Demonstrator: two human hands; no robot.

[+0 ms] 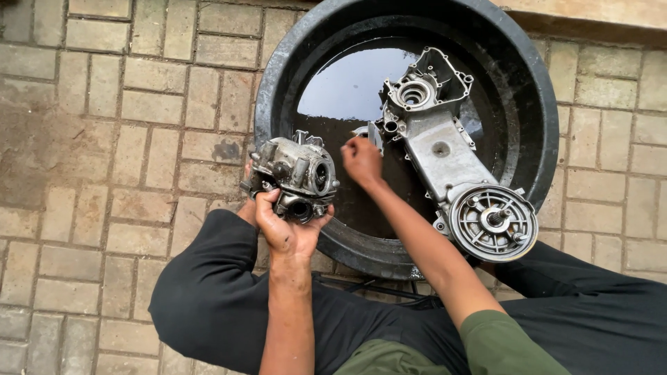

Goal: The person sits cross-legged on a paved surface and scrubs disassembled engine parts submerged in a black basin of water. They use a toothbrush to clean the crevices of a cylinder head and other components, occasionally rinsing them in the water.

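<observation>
My left hand (283,223) grips a grey metal engine cylinder head (295,173) from below and holds it over the near left rim of a black round basin (278,90). My right hand (361,161) is closed around a small object just right of that part, over the dark liquid; I cannot tell what the object is. A long grey engine crankcase (445,149) lies tilted inside the basin, its round finned end (493,222) resting on the near right rim.
The basin stands on a floor of brick pavers (118,139) and holds dark liquid (347,87) that mirrors the sky. My knees in black trousers (208,305) frame the basin's near side. A concrete ledge (597,10) runs along the top right.
</observation>
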